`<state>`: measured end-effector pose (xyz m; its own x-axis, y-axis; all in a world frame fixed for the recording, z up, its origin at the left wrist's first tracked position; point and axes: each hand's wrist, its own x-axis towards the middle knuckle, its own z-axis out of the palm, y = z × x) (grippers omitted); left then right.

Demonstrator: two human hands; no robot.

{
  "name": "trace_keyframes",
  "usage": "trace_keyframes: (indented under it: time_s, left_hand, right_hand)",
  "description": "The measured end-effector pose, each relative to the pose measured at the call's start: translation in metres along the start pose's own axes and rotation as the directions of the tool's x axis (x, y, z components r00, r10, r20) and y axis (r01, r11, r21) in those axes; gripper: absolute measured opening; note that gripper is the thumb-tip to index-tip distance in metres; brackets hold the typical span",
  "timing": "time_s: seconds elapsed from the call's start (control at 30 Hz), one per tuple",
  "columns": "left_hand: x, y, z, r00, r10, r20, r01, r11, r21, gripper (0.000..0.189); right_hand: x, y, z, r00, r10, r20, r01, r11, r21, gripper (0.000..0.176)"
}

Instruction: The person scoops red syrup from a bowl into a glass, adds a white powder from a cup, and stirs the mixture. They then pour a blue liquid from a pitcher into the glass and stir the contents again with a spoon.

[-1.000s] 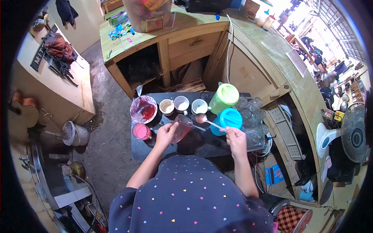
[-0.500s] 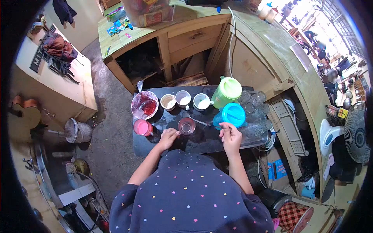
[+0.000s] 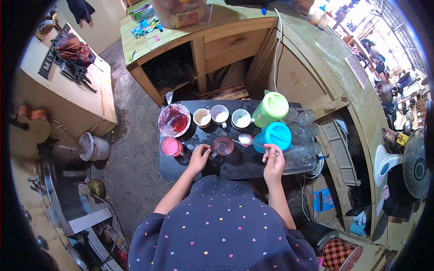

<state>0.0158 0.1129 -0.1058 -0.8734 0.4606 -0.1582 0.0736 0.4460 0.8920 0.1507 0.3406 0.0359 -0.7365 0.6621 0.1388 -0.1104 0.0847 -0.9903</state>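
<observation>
My right hand [image 3: 274, 163] grips a spoon [image 3: 246, 139] by its handle. The spoon's bowl carries something white, and it hovers to the right of a glass mug [image 3: 223, 146] with a reddish tint. Just left of that mug, my left hand [image 3: 199, 158] has its fingers curled together; what is between them, if anything, is hidden. Further left stands a glass mug of pink liquid [image 3: 171, 147]. Behind it is a bowl [image 3: 173, 120] with red contents and a clear plastic bag. A beige cup [image 3: 201, 118] and two white cups [image 3: 219, 115] [image 3: 242, 119] line the back.
At right on the dark table [image 3: 194, 173] stand a green lidded pitcher [image 3: 272, 107], a blue lidded pitcher [image 3: 275, 136] and several upturned glasses [image 3: 304, 147]. A wooden counter [image 3: 230, 21] curves behind. A bucket [image 3: 94, 147] is on the floor at left; a fan [image 3: 407, 165] stands at right.
The spoon has moved right, away from above the reddish glass mug, and its bowl now shows white contents. My left fingers have curled and drawn slightly away from that mug. The view shifted a little.
</observation>
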Motion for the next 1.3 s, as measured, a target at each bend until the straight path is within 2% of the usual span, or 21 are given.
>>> trace_keyframes:
  time_s: [0.23,0.47,0.6,0.7,0.8,0.83,0.93,0.97,1.07,1.1,1.23,1.3]
  left_hand:
    - [0.000,0.004,-0.002,0.998,-0.026,-0.052,0.025,1.000,-0.018,0.022]
    - [-0.002,-0.004,0.008,0.991,-0.092,-0.093,0.082,0.991,-0.110,0.023]
    - [-0.009,0.005,0.012,0.978,-0.058,-0.199,0.061,0.998,0.006,0.024]
    - [-0.016,0.011,0.012,0.968,-0.071,-0.239,0.069,0.998,-0.016,0.027]
    - [-0.016,0.028,0.002,0.962,-0.053,-0.267,0.101,0.980,0.170,0.031]
    - [-0.013,0.030,-0.001,0.952,0.057,-0.301,0.035,0.956,0.292,0.043]
    - [-0.002,0.057,-0.010,0.919,0.153,-0.362,0.034,0.887,0.460,0.054]
    - [0.007,0.053,-0.012,0.919,0.173,-0.354,0.019,0.878,0.478,0.071]
    - [0.032,0.060,-0.018,0.926,0.193,-0.326,0.049,0.792,0.608,0.082]
    - [0.042,0.051,-0.019,0.926,0.211,-0.312,0.038,0.771,0.636,0.093]
    - [0.078,0.040,-0.023,0.958,0.156,-0.242,0.073,0.683,0.727,0.108]
    - [0.096,0.038,-0.024,0.970,0.149,-0.194,0.050,0.657,0.753,0.108]
  right_hand:
    - [-0.012,0.002,-0.002,0.999,-0.026,0.027,0.030,0.988,-0.149,0.031]
    - [-0.009,0.018,-0.016,0.993,-0.018,0.116,0.039,0.984,-0.175,0.026]
    - [0.007,0.022,-0.016,0.980,-0.052,0.193,0.087,0.981,-0.174,0.025]
    - [0.016,0.022,-0.017,0.971,-0.087,0.225,0.122,0.981,-0.148,0.024]
    - [0.019,0.023,-0.019,0.970,-0.085,0.227,0.117,0.984,-0.133,0.024]
    - [0.019,0.022,-0.020,0.971,-0.088,0.224,0.120,0.984,-0.131,0.024]
    - [0.018,0.021,-0.022,0.973,-0.117,0.198,0.144,0.981,-0.127,0.025]
    - [0.017,0.021,-0.024,0.975,-0.129,0.181,0.154,0.979,-0.132,0.025]
    - [0.013,0.024,-0.028,0.977,-0.139,0.160,0.160,0.979,-0.126,0.027]
    - [0.012,0.024,-0.029,0.977,-0.142,0.162,0.163,0.979,-0.124,0.028]
    - [0.005,0.022,-0.031,0.978,-0.167,0.123,0.183,0.974,-0.133,0.028]
    - [0.005,0.023,-0.033,0.979,-0.170,0.110,0.185,0.973,-0.141,0.027]
